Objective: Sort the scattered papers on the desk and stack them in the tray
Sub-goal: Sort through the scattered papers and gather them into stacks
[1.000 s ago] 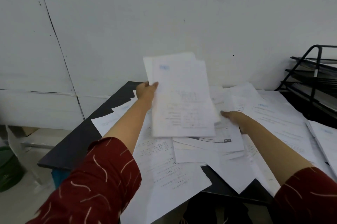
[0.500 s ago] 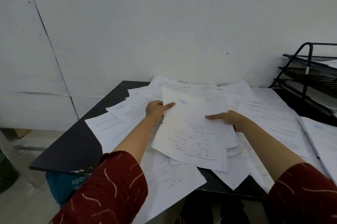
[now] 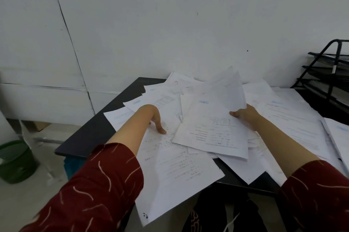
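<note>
White printed papers (image 3: 179, 171) lie scattered and overlapping over a dark desk (image 3: 90, 133). My right hand (image 3: 245, 114) grips a small bunch of sheets (image 3: 213, 127) at its right edge, thumb on top; the far sheets of the bunch lift off the pile. My left hand (image 3: 155, 118) lies with straight fingers on a sheet to the left of that bunch, fingertips touching the paper. A black tiered paper tray (image 3: 328, 80) stands at the desk's far right against the wall.
A white wall rises right behind the desk. A green bin (image 3: 15, 161) stands on the floor at the left. Several sheets overhang the desk's near edge (image 3: 170, 203). More papers (image 3: 338, 133) lie stacked at the right edge.
The bunch came down from mid-air onto the pile. My left hand let go of it and now rests on a sheet to its left; my right hand took hold of its right edge.
</note>
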`<action>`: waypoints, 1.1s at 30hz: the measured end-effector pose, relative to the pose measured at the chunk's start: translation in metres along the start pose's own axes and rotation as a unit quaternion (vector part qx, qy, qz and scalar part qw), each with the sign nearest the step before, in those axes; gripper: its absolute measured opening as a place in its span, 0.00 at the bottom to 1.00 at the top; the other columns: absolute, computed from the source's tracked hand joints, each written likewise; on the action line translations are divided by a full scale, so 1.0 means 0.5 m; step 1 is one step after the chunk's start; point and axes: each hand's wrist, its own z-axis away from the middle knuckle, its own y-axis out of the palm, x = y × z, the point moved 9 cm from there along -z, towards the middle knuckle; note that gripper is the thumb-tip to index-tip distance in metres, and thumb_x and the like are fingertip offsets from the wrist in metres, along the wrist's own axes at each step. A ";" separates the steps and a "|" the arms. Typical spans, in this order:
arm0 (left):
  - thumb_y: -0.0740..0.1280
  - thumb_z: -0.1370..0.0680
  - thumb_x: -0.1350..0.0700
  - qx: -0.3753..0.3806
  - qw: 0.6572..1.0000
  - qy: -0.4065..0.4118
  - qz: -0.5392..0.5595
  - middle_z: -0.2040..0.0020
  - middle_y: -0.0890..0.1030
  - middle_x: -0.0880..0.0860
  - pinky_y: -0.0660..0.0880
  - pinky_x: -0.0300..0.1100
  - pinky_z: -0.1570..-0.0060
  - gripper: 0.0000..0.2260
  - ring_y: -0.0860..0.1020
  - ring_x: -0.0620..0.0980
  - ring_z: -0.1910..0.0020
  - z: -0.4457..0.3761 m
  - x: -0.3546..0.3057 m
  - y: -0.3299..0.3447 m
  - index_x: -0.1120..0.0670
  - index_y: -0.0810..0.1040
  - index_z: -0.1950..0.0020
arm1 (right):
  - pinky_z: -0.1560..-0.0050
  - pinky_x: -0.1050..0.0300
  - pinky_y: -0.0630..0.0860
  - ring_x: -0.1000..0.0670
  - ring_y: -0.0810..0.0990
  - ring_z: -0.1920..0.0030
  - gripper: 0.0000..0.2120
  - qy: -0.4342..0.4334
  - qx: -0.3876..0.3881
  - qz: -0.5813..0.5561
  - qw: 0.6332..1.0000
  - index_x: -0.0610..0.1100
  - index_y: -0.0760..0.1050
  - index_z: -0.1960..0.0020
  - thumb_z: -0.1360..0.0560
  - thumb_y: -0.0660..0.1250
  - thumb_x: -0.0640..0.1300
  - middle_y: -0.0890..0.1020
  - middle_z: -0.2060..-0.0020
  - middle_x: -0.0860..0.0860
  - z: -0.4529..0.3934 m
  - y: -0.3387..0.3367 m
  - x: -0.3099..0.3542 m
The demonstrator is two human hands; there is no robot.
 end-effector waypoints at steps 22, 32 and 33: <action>0.68 0.23 0.58 -0.192 0.910 0.215 0.298 0.47 0.79 0.52 0.70 0.41 0.46 0.10 0.76 0.51 0.48 0.004 0.033 -0.188 0.58 0.79 0.42 | 0.36 0.48 0.67 0.37 0.72 0.35 0.28 -0.047 -0.049 0.167 0.984 0.36 0.66 0.29 0.25 0.70 0.45 0.73 0.34 0.38 -0.007 -0.083 0.015; 0.64 0.21 0.59 -0.055 0.919 0.265 0.286 0.45 0.82 0.54 0.72 0.48 0.38 0.11 0.80 0.54 0.45 0.047 0.005 -0.238 0.58 0.78 0.39 | 0.40 0.48 0.69 0.38 0.74 0.38 0.25 -0.067 -0.092 0.206 0.972 0.39 0.69 0.31 0.25 0.69 0.45 0.76 0.37 0.39 -0.004 -0.111 0.018; 0.65 0.21 0.59 -0.056 0.918 0.268 0.289 0.44 0.82 0.54 0.72 0.49 0.37 0.12 0.80 0.55 0.44 0.049 0.002 -0.243 0.59 0.78 0.38 | 0.39 0.47 0.69 0.38 0.74 0.37 0.25 -0.065 -0.089 0.201 0.973 0.38 0.68 0.31 0.25 0.69 0.45 0.75 0.36 0.39 -0.005 -0.113 0.014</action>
